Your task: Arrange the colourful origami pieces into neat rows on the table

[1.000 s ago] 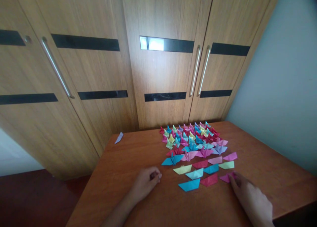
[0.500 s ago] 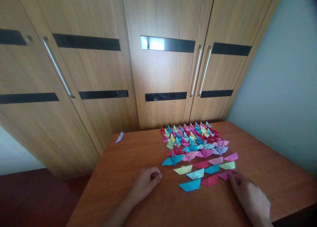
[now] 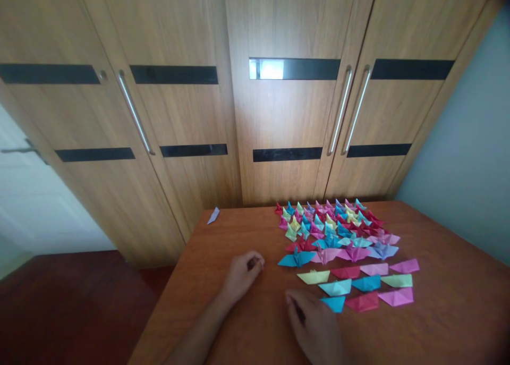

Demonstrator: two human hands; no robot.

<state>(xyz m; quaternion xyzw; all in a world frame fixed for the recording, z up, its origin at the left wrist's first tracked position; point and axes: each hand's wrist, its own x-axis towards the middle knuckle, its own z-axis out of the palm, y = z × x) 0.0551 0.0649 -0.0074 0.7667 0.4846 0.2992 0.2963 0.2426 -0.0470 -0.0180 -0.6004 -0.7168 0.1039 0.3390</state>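
My left hand [image 3: 242,276] rests on the table with fingers curled in and thumb against them, nothing visible in it. My right hand [image 3: 316,328] is also curled, thumb near the index finger, and no object shows in its grip. It lies just left of a blue folded paper piece [image 3: 335,304] and covers part of it. Beside that piece lie a red folded paper boat shape [image 3: 362,302] and a magenta one [image 3: 397,297]. Behind them are more flat folded pieces, among them a yellow one [image 3: 314,277] and a teal one [image 3: 366,283].
Rows of colourful origami cranes [image 3: 330,224] stand at the back of the brown wooden table [image 3: 239,227]. A pale lilac folded paper [image 3: 213,215] lies at its far left corner. A wooden wardrobe [image 3: 282,179] rises behind, with a wall on the right.
My right hand has left the magenta piece and moved left to the blue one. The magenta piece now lies uncovered. The view has turned left; my left hand stays curled on the table.
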